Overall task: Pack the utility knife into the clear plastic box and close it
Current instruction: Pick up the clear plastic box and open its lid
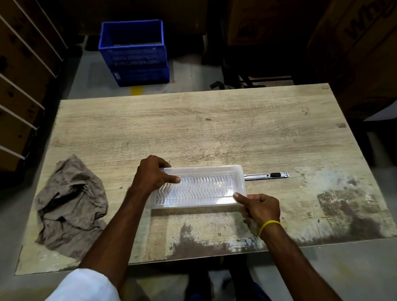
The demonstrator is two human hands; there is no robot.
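A clear plastic box (pixel 202 185) with a wavy-patterned lid lies flat near the middle of the wooden table (pixel 191 127), its lid on. My left hand (pixel 151 174) grips the box's left end, thumb on top of the lid. My right hand (pixel 261 208), with a yellow band at the wrist, holds the box's near right corner, thumb pressing the lid's edge. The utility knife (pixel 267 175), slim and silver with a black slider, lies on the table just right of the box, touching or nearly touching its right end.
A crumpled grey-brown cloth (pixel 72 206) lies on the table's left side. A blue plastic crate (pixel 135 52) stands on the floor beyond the far edge. Cardboard boxes (pixel 360 33) stand at the right and shelving at the left.
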